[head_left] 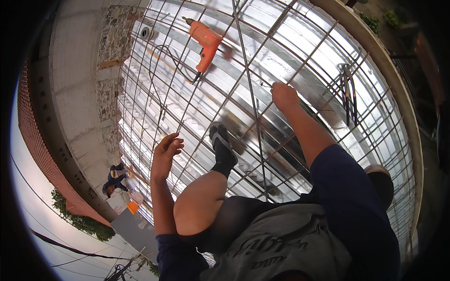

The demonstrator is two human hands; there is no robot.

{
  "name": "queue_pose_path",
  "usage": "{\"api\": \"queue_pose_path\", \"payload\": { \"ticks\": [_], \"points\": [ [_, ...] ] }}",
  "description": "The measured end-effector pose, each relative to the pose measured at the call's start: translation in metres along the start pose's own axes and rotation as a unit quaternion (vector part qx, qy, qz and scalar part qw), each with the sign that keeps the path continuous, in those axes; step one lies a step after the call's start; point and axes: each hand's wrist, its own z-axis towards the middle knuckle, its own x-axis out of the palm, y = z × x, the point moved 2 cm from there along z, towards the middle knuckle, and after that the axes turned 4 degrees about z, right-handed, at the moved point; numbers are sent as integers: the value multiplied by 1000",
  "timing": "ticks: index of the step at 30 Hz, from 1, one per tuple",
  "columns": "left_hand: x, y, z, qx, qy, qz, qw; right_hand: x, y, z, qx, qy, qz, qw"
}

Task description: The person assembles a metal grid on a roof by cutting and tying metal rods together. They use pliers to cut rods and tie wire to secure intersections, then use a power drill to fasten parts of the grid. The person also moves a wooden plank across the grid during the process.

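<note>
My right hand [285, 97] is closed just above a steel bar mesh [257, 117]. A thin bent metal hook [266, 85] sticks out from its fingers; the rest of it is hidden in the fist. Lower left, my left hand [168, 149] hovers over the mesh with its fingers loosely bent and partly apart. Nothing shows in it. Under the mesh lie shiny corrugated metal sheets [276, 63]. Farther off, an orange corded power drill [205, 43] rests on the bars.
Long-handled cutters [348, 91] lie on the mesh at the right. A small roll [146, 33] sits at the far left. My foot in a sandal [220, 140] stands between my hands. A concrete edge [398, 89] borders the right. Another person [115, 182] is at the left.
</note>
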Motion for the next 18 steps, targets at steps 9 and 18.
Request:
{"api": "queue_pose_path", "payload": {
  "ticks": [9,18],
  "points": [
    [-9,43,238,106,-2,180,978,3,15,14,42,-33,-22,998],
    [-7,1,376,263,-183,238,917,1,27,21,74,-25,-50,996]
  ]
}}
